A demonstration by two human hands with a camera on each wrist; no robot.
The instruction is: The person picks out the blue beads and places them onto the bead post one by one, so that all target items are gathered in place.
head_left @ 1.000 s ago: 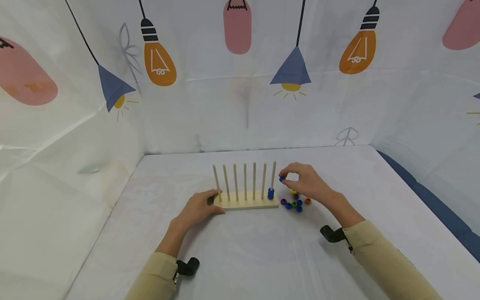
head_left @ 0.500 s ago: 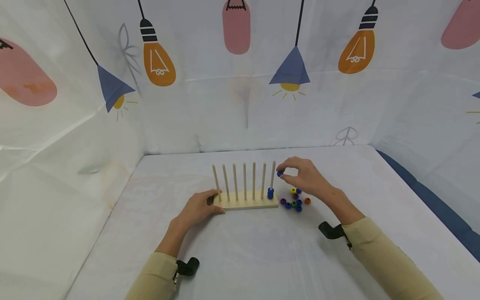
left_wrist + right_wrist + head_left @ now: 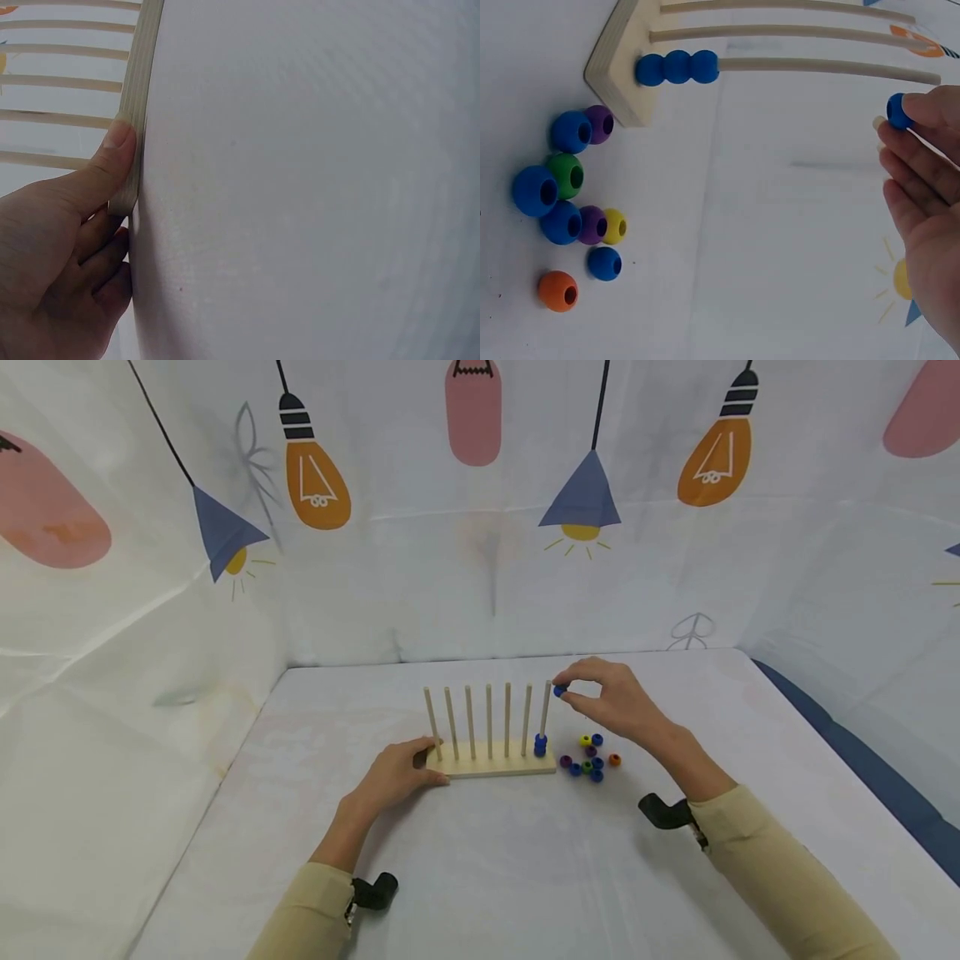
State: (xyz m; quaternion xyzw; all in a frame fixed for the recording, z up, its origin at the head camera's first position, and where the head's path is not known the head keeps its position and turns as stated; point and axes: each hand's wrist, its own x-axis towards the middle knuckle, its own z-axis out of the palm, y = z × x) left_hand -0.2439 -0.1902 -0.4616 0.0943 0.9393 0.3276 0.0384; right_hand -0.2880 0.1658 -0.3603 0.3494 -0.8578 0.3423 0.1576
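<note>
A wooden peg rack (image 3: 491,765) with a row of several upright pegs stands on the table. Three blue beads (image 3: 677,67) are stacked at the foot of its rightmost peg (image 3: 817,69). My left hand (image 3: 397,772) grips the rack's left end, thumb on the front edge in the left wrist view. Between thumb and fingertips my right hand (image 3: 615,697) pinches a blue bead (image 3: 898,111), held beside the top of that rightmost peg and apart from it. The bead's hole shows in the right wrist view.
Right of the rack lie loose beads: several blue, two purple, a green bead (image 3: 565,175), a yellow bead (image 3: 615,226) and an orange bead (image 3: 558,291). A white table (image 3: 487,860) reaches back to a printed cloth wall (image 3: 420,585).
My right hand has risen with the blue bead, from partway up the rightmost peg to near its top. The left hand and the rack have stayed in place.
</note>
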